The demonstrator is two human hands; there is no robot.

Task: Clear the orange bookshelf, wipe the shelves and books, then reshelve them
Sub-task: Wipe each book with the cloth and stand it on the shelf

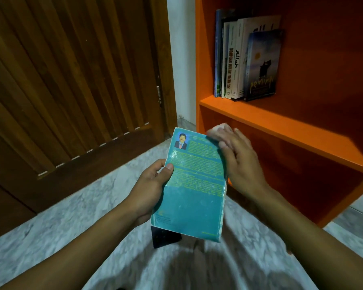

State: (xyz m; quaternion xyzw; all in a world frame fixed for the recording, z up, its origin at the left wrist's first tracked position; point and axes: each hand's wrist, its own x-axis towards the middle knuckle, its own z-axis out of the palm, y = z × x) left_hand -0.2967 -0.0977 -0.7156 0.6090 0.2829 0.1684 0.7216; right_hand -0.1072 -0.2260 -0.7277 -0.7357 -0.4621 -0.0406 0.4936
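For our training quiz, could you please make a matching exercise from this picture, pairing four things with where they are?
Things:
1. teal book
2. cloth
3. row of books
4. black object

Places:
A. on the floor
B. upper shelf
C. under the right hand
D. gripped by the left hand

Pairs: 1-D, 2-C, 3-B, 4-A

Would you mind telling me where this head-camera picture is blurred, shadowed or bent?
Head view: the right hand and pale cloth are motion-blurred on the teal paperback book; the orange bookshelf has a shadowed interior; the brown slatted wooden door bows from wide-angle distortion.
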